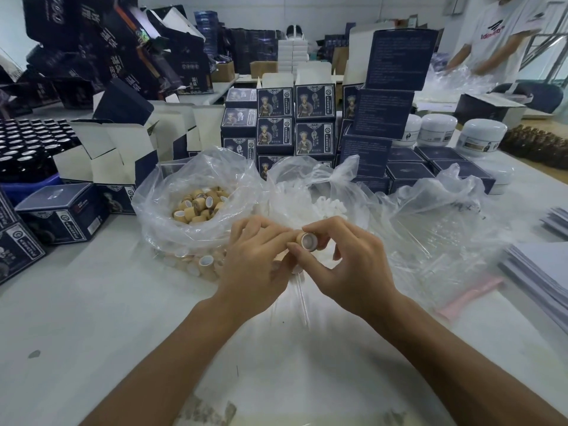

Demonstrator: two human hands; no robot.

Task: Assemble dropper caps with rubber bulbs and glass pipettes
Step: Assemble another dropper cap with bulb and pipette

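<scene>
Both hands meet just in front of a clear bag of tan dropper caps [196, 207] on the white table [76, 333]; the right hand [344, 265] pinches one tan cap [307, 240] betw. thumb and curled fingers, its open end facing the camera; the left hand [255, 259] has its fingers curled up against the same cap, but what they grip is hidden behind the hand; a thin glass pipette [302, 298] runs down from betw. the hands, nearly see-through and hard to trace; right of the cap bag sits a bag of white rubber bulbs [322, 207], blurred through the plastic; further right, a crumpled clear bag [436, 229], contents not clear; behind the cap bag, stacked navy boxes [295, 118] w/ a figure in a headdress and a round logo, print too small to read; left of it, larger dark cartons [123, 50] bear big Chinese characters, too blurred to read; far right, a person's white T-shirt [504, 32] shows a red-and-black logo, cut off by blur.
</scene>
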